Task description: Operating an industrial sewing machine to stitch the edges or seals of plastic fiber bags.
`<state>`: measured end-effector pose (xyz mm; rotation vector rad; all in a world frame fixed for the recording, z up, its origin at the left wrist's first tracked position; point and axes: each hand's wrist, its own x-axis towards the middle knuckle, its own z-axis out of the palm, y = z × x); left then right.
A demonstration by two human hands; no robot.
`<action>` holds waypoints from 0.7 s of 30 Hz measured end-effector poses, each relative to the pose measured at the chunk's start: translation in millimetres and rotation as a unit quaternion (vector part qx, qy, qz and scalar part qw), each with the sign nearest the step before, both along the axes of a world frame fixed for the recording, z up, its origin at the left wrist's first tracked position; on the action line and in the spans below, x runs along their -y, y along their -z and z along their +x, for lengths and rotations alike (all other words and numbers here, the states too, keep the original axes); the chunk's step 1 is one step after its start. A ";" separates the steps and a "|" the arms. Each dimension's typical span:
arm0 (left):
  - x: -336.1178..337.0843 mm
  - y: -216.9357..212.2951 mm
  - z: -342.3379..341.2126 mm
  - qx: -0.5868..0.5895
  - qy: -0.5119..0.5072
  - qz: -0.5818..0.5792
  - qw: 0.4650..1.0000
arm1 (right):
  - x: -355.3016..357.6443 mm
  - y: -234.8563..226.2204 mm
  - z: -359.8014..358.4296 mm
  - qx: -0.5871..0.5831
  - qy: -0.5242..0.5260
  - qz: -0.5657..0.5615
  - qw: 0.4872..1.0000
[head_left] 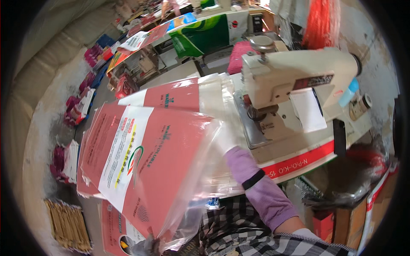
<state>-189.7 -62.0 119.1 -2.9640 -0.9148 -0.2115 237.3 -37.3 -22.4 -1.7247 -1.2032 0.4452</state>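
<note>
A red and white printed bag (171,147) with a clear plastic liner (194,187) slants across the front of the sewing table, over a pile of similar bags (166,94). Its lower corner is in my left hand (147,246), dark-gloved and partly cut off by the lower edge, closed on it. My right hand (224,138), pale and smeared by motion, is at the bag's upper right corner beside the liner; its fingers do not show clearly. A purple sleeve covers that forearm. To its right stands a cream sewing machine (294,77), its needle area just beyond the hand.
A thread cone (361,106) and a blue bottle (349,91) stand behind the machine. Red strands (321,25) hang at the back right. Bundles of folded bags (68,224) lie along the left wall. Cardboard boxes (350,224) are at the lower right. Another table with a green sheet (200,36) is beyond.
</note>
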 end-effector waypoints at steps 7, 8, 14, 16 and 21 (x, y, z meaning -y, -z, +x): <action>1.5 8.5 -3.4 0.066 -0.071 0.017 0.995 | 37.4 0.3 -20.3 -0.161 0.401 0.172 0.885; 0.6 7.7 -3.4 0.117 -0.046 0.041 0.991 | 37.5 -13.8 -26.7 -0.053 0.458 0.216 0.861; -7.0 21.5 -21.4 0.229 -0.243 -0.141 0.932 | 47.8 -11.0 -1.4 0.321 0.119 0.235 0.910; -14.7 17.3 -21.5 0.318 -0.243 -0.171 0.900 | 37.8 10.2 3.0 -0.061 0.069 0.062 0.994; -20.8 3.3 -34.5 0.014 -0.035 0.071 0.997 | 22.6 -17.8 18.6 0.081 0.126 -0.125 0.981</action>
